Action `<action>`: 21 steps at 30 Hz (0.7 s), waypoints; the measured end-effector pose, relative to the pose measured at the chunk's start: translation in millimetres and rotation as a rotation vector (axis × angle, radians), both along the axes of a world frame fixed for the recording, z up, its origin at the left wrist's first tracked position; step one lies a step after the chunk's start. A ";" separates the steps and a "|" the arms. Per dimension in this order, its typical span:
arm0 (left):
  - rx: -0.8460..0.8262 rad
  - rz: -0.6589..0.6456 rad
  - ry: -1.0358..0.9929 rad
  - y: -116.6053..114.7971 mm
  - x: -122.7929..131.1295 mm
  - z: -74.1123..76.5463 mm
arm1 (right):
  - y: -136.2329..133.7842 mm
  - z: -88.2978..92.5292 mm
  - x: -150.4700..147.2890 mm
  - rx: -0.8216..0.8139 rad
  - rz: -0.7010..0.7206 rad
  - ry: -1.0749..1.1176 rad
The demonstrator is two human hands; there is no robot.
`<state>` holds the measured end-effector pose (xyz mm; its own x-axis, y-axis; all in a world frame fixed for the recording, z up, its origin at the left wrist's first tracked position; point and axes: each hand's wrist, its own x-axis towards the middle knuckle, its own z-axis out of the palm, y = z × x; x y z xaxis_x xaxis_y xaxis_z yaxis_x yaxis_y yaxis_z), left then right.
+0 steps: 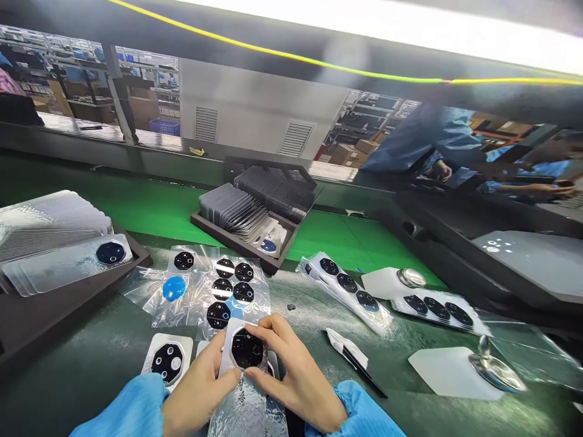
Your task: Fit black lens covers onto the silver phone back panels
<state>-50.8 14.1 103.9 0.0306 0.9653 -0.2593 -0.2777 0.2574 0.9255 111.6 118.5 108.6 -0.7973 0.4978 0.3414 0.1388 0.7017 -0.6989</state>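
Note:
Low in the centre, a silvery phone back panel [243, 394] carries a black octagonal camera lens cover [247, 348]. My left hand [203, 382] pinches the panel's left edge, thumb beside the cover. From the other side my right hand [291, 376] grips it, thumb at the cover's lower edge and index finger along its top. Just left of my left hand lies a white square piece [167, 359] with a black, holed octagon. Beyond both hands, clear film [262, 303] bears several black octagonal covers [218, 315]. Another film has a blue disc [174, 288].
A dark tray [273, 264] of stacked panels stands at the back; another stack [54, 243] fills the left. To the right lie bagged covers [347, 283], a black-handled tool [362, 370] and white plastic pieces with metal discs [496, 373]. A co-worker's blue sleeve [410, 139] shows beyond.

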 end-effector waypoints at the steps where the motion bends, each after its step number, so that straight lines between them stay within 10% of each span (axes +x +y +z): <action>1: -0.001 0.000 0.005 0.1 -0.1 -0.8 | 0.1 0.3 -0.1 -0.001 0.002 0.000; 21: 0.001 -0.022 0.111 0.6 -1.0 2.6 | -0.3 5.1 0.7 -0.027 0.010 -0.064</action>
